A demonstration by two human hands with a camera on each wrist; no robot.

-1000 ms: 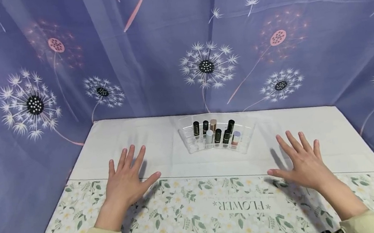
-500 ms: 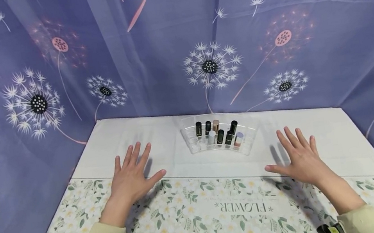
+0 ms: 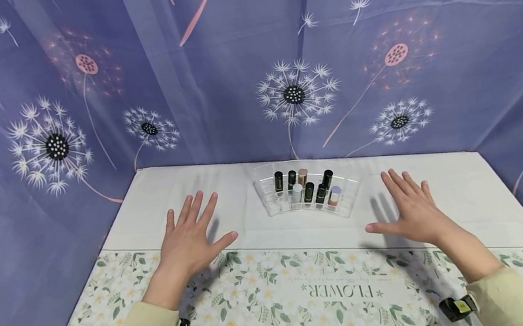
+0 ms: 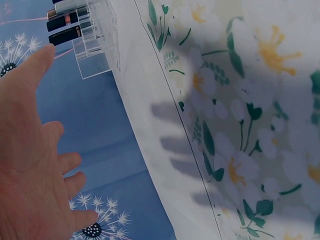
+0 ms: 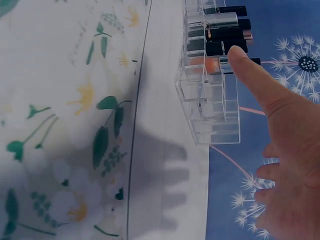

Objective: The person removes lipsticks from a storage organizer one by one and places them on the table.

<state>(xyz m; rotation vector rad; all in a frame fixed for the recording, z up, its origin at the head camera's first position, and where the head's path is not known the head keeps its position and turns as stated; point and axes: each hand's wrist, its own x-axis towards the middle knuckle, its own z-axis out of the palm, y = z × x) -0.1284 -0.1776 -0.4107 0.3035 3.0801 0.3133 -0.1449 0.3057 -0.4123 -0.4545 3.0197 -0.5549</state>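
Observation:
A clear, curved lipstick organizer (image 3: 274,205) stands toward the back of the table, with several lipsticks in its compartments. Most have black caps, like the black lipstick (image 3: 309,192); a gold-brown lipstick (image 3: 303,177), a silvery lipstick (image 3: 297,193) and a lilac-capped lipstick (image 3: 334,195) are among them. My left hand (image 3: 188,244), fingers spread, hovers over the table left of the organizer. To its right my right hand (image 3: 414,214) hovers likewise, fingers straight and thumb out. Neither hand touches anything. Both wrist views show the organizer (image 4: 95,62) beyond the thumb.
A white tabletop (image 3: 227,200) carries a floral strip (image 3: 278,293) printed with FLOWER, upside down from here. A purple dandelion-patterned curtain (image 3: 223,96) hangs behind the table and along both sides. Small black devices (image 3: 456,308) are worn at the wrists.
Both hands have shifted slightly forward and toward each other, fingers still spread. The whole scene has moved a little to the right in the head view. The organizer and lipsticks stay the same.

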